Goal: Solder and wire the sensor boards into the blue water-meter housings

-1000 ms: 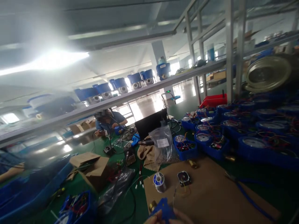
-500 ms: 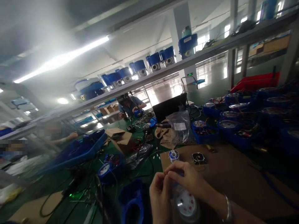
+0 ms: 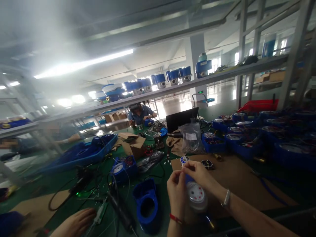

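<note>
A: From my remote seat, head view only: how are hands?

B: I see L hand (image 3: 176, 184) and R hand (image 3: 197, 172) close together, fingers narrow, tips pinched. What is btwn them I can't tell, too small. Prob. one steadies for the other.

A: And white-dial meter (image 3: 197, 193)?

B: Just below the hands in view, dial up, near edge of cardboard sheet (image 3: 237, 187); prob. for easy reach.

A: Around?

B: Spool (image 3: 184, 160) is partly hidden by R hand; black square part (image 3: 206, 164) is beside. Blue casing (image 3: 146, 205) w/ round hole lies left of L hand. Black-handled tool (image 3: 120, 209) lies btwn casing and co-worker's hand (image 3: 77, 222), so it blocks a bit there.
</note>
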The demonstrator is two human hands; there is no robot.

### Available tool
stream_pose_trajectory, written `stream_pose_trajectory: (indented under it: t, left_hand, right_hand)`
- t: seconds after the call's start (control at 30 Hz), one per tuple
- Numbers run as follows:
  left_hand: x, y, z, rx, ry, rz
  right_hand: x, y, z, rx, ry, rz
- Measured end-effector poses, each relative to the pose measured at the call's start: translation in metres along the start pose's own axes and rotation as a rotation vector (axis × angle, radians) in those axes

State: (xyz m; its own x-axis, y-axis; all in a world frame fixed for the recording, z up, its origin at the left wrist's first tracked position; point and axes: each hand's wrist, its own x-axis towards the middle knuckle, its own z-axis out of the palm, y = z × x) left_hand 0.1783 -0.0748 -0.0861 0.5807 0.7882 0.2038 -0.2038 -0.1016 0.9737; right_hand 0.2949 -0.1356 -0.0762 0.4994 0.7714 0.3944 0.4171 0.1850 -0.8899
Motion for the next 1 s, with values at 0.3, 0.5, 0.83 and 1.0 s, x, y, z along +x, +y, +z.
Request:
stream_pose_trajectory:
  t: [0.3,0.5,0.83,1.0]
  left_hand:
    - [-0.002,0.004,-0.014,-0.119,-0.048,-0.026]
    - [-0.003,0.003,-0.025,-0.139,-0.088,-0.045]
    - [-0.008,0.005,-0.026,-0.165,-0.161,0.012]
    - [-0.002,-0.018,-0.029,-0.228,0.007,-0.011]
  right_hand:
    - [-0.029,-0.024,0.009,-0.198,0.031,-0.16]
    - [-0.042,-0.03,0.021,-0.269,0.075,-0.186]
    - [-0.061,-0.038,0.016,-0.305,0.318,-0.175]
    - [-0.08,-0.032,-0.024,-0.366,0.449,-0.122]
